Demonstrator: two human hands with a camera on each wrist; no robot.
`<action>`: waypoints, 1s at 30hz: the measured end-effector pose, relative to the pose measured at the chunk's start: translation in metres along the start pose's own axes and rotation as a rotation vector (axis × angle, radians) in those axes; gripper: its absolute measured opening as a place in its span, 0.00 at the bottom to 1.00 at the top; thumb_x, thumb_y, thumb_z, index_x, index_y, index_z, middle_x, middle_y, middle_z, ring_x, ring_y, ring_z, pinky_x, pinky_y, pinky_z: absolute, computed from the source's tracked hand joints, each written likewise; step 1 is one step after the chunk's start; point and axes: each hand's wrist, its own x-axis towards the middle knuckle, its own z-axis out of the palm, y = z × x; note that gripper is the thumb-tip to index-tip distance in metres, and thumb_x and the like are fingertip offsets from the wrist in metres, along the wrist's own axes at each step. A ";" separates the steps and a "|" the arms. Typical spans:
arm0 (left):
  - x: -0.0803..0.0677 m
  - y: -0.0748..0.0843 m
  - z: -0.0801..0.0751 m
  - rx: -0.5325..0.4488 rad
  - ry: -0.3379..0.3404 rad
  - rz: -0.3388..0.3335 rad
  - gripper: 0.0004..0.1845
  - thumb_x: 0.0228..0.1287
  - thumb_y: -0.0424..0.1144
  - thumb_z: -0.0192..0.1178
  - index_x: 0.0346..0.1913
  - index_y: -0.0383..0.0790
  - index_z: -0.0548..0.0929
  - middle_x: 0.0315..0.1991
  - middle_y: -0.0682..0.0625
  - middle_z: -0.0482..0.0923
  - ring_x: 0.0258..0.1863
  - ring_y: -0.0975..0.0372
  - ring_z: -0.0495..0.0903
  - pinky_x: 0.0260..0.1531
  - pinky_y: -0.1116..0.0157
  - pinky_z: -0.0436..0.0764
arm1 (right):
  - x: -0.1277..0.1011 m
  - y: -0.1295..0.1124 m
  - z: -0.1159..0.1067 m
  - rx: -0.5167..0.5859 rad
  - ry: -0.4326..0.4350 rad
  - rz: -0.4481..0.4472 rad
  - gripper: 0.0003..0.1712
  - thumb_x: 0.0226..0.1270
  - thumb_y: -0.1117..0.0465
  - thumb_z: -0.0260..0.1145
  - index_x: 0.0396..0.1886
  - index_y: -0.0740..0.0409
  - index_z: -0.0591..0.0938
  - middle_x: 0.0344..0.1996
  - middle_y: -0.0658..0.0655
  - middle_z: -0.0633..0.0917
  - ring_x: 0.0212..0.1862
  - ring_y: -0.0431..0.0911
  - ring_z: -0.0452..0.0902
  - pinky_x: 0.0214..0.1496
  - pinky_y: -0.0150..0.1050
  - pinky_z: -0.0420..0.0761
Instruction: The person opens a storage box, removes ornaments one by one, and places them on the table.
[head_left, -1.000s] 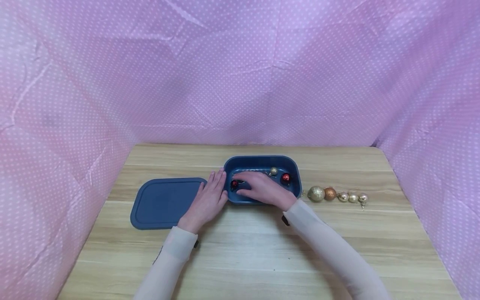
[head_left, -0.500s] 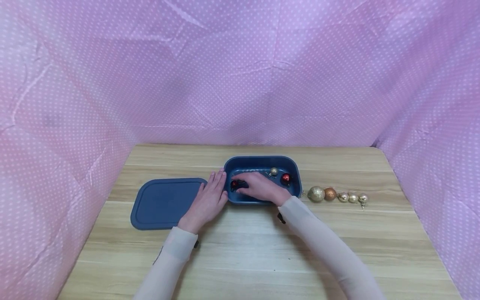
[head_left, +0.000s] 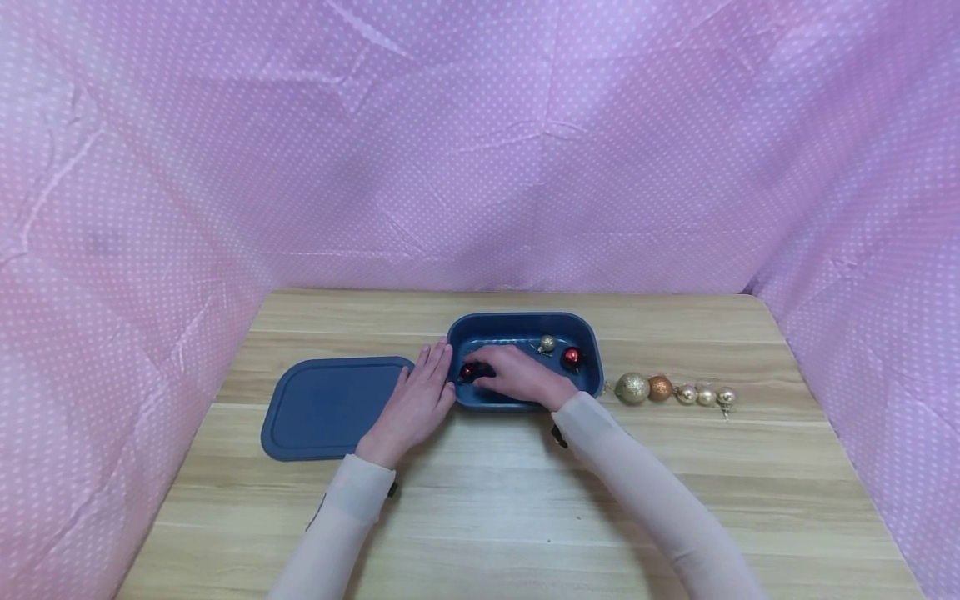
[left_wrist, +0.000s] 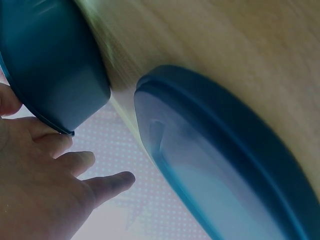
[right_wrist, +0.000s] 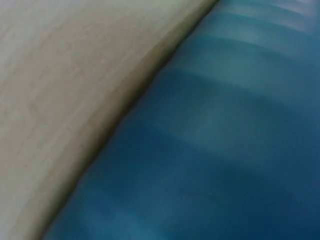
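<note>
The blue box (head_left: 525, 402) lies lidless on the table. My right hand (head_left: 517, 373) reaches inside it, fingers and thumb bent around a small dark red bauble (head_left: 467, 372) at the left end. A gold bauble (head_left: 547, 342) and a larger red bauble (head_left: 572, 357) sit farther right in the box. My left hand (head_left: 416, 407) lies with straight fingers against the box's left end, fingertips at the rim, as the left wrist view also shows. The right wrist view has only the blurred box wall (right_wrist: 210, 150) and no fingers.
A blue lid (head_left: 330, 408) lies left of the box, partly under my left forearm's line of reach. Right of the box, a row holds a large glittery gold bauble (head_left: 632, 388), a copper bauble (head_left: 660, 387) and several small gold baubles (head_left: 706, 395). Pink dotted cloth (head_left: 480, 167) surrounds the table.
My right hand and forearm have shifted slightly left within the box, and the small red bauble has moved a little down and left. The left hand stays put.
</note>
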 end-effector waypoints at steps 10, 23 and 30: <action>0.000 0.000 0.000 -0.003 0.004 0.006 0.33 0.82 0.44 0.45 0.83 0.37 0.53 0.84 0.46 0.46 0.82 0.47 0.45 0.73 0.34 0.54 | 0.003 0.002 0.004 -0.025 0.006 -0.049 0.21 0.73 0.62 0.69 0.63 0.61 0.83 0.59 0.59 0.84 0.63 0.50 0.79 0.70 0.46 0.74; 0.000 0.000 0.000 0.000 -0.002 -0.001 0.33 0.82 0.45 0.45 0.83 0.37 0.53 0.85 0.47 0.45 0.82 0.47 0.45 0.73 0.34 0.54 | 0.005 0.000 0.007 -0.022 0.011 -0.013 0.17 0.73 0.62 0.69 0.59 0.59 0.85 0.54 0.56 0.87 0.59 0.47 0.82 0.68 0.45 0.76; 0.000 0.001 -0.001 0.003 -0.009 -0.006 0.34 0.83 0.46 0.44 0.83 0.38 0.52 0.85 0.47 0.44 0.83 0.48 0.45 0.73 0.35 0.53 | -0.002 0.000 0.001 0.021 0.074 -0.002 0.17 0.74 0.60 0.69 0.60 0.59 0.86 0.55 0.55 0.87 0.60 0.47 0.81 0.69 0.46 0.76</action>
